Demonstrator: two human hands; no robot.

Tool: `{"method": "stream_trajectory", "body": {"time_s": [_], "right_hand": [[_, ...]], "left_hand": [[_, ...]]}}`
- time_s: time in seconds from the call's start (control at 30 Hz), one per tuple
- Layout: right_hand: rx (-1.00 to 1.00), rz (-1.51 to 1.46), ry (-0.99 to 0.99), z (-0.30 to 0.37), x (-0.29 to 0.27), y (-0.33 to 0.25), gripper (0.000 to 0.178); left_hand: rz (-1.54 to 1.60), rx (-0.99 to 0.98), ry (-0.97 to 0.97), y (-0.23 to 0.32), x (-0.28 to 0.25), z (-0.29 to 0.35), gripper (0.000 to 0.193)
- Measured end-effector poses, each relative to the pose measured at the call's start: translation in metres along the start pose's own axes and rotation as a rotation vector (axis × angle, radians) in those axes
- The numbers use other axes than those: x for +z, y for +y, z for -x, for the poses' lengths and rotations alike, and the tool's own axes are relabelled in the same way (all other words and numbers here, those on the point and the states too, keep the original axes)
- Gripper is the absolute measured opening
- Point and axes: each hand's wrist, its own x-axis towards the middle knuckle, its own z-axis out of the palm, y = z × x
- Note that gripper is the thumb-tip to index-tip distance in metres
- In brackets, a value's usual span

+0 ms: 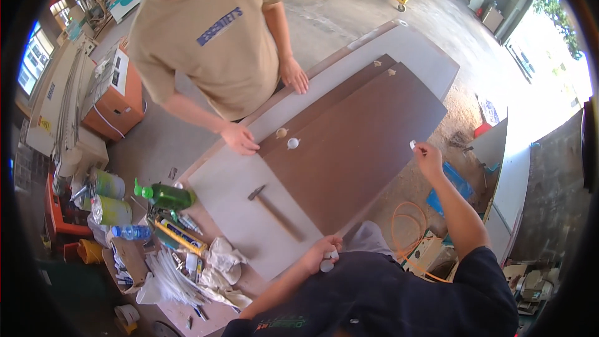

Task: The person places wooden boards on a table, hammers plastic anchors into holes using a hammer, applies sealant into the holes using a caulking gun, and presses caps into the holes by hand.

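Two dark brown panels lie overlapped on a pale work surface (228,209). The upper brown panel (355,143) has a round white fitting (293,143) near its left end and a hole with a pale rim (392,73) at its far end. The lower brown panel (331,98) shows similar cutouts along its far edge. My right hand (429,159) pinches a small white piece (412,144) just off the panel's right edge. Close to my body, my left hand (319,254) is closed around small white round pieces (327,264). A wooden-handled hammer (274,213) rests left of the panels.
Across the table a person in a tan shirt (212,43) rests both hands near the far edge. At left sit a green bottle (168,196), a water bottle (131,232), white strips (171,278) and crumpled cloth (224,262). An orange hose (399,228) coils at lower right.
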Motion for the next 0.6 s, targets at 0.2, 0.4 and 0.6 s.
{"method": "stream_trajectory", "body": {"time_s": [0.2,0.4,0.6], "right_hand": [[-0.033,0.173,0.043,-0.129,0.023,0.047,0.012],[-0.098,0.189,-0.049,-0.266,0.071,0.093,0.009],[-0.492,0.267,-0.130,-0.345,0.116,0.125,0.005]], "left_hand": [[0.082,0.199,0.142,0.024,0.018,-0.034,0.041],[0.016,0.134,0.360,0.027,0.067,-0.082,0.033],[-0.243,-0.015,0.534,0.062,0.133,-0.131,0.020]]}}
